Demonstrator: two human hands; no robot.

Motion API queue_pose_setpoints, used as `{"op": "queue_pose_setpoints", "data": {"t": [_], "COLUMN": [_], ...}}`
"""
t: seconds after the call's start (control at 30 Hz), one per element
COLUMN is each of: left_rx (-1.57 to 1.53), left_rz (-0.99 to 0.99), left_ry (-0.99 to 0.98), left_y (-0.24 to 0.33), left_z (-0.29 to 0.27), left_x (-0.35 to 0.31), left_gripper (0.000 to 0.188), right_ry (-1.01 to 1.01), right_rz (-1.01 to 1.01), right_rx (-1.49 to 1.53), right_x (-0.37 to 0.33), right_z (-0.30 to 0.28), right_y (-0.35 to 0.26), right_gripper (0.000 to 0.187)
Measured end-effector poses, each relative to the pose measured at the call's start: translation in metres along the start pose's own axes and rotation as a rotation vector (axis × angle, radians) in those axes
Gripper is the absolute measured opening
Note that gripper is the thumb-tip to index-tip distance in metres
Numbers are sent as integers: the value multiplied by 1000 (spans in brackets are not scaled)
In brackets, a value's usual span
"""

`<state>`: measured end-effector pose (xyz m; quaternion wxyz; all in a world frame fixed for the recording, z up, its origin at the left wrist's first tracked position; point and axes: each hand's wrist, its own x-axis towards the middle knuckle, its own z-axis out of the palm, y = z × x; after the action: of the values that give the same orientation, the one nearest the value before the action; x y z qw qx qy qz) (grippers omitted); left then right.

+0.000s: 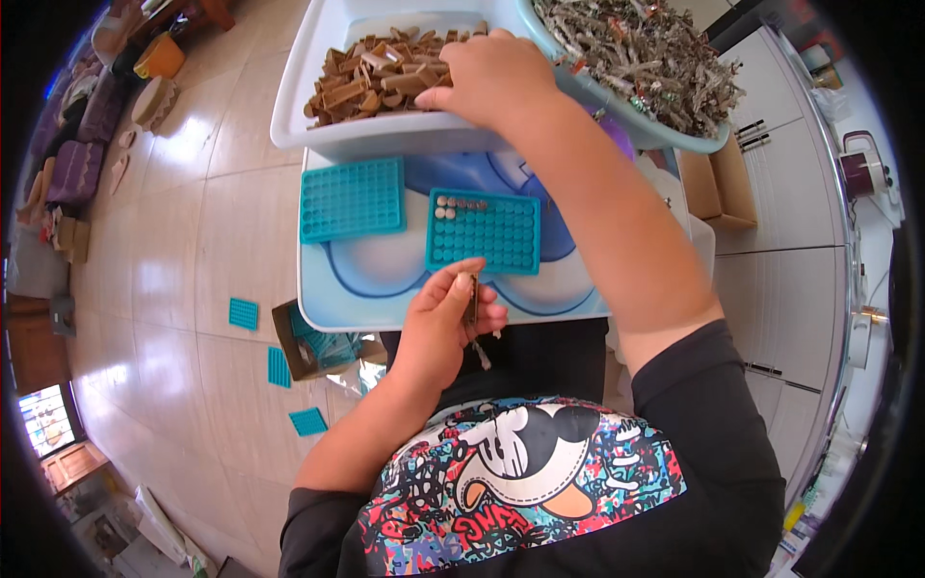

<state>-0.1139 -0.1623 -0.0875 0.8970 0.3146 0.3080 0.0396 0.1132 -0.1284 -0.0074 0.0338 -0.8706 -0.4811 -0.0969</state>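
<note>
My left hand (445,316) is closed around a narrow brown piece (471,301), held upright just in front of the table edge. A thin pale strand (483,356) hangs below these fingers. My right hand (493,79) reaches into a white bin (289,111) heaped with small brown trough-shaped pieces (361,82). Its thumb and fingers are apart, with some fingertips hidden at the pile. Between my hands lies a teal tray (491,236) with rows of round cups; several small round pale and dark pieces (451,207) fill its far-left cups. A second teal tray (353,200) sits to its left.
A pale green basin (718,143) heaped with grey twisted bundles (636,63) stands right of the bin. The blue patterned table (376,279) carries the trays. A cardboard box (289,337) and several teal trays (244,313) lie on the floor, left. White cabinets (780,212) line the right.
</note>
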Motion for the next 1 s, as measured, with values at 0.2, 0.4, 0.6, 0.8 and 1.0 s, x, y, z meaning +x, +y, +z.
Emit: {"op": "queue_pose_setpoints", "data": {"t": [0.2, 0.4, 0.6, 0.8, 1.0], "left_rx": [-45, -70, -59, -67, -70], "left_rz": [-1, 12, -9, -48, -79], "left_ry": [-10, -15, 5, -38, -16], "left_y": [0, -5, -8, -14, -16], "left_z": [-4, -2, 6, 9, 13], "left_x": [-3, -5, -7, -4, 0], "left_gripper": [20, 20, 25, 26, 39], "right_ry": [79, 527, 348, 261, 236], "right_rz": [8, -197, 28, 80, 113], "right_rx": [219, 823, 797, 551, 520], "right_x": [-11, -97, -228, -273, -266], "right_z": [-17, -2, 36, 55, 43], "right_y": [-1, 6, 18, 34, 32], "right_gripper": [31, 25, 34, 39, 53]}}
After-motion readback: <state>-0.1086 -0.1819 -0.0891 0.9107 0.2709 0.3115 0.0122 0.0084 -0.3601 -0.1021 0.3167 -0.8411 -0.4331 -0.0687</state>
